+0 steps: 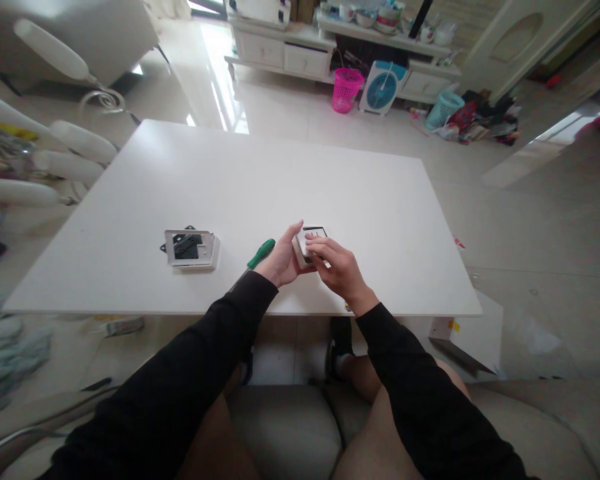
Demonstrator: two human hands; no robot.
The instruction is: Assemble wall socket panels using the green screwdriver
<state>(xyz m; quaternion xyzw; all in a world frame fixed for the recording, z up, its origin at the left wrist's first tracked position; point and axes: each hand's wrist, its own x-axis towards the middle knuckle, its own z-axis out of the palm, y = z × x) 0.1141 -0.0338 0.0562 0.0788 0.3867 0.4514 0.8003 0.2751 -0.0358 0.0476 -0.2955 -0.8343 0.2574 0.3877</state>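
Far left on my smooth white table point(280, 180): a stack of pale rectangular plates point(206, 248), open-framed on top, with black plastic-looking parts point(186, 247) showing through and tabs poking out. Next, a screwdriver point(261, 254), glossy green tapered handle, lying just beside my left wrist. Center: my left hand point(280, 261) wraps a white box point(303, 251), fingers closed round it, thumb along its side. Dark slots or marks on its face, too small to read. Right hand point(343, 267): fingers half bent, tips on that face; can't tell whether they grip.
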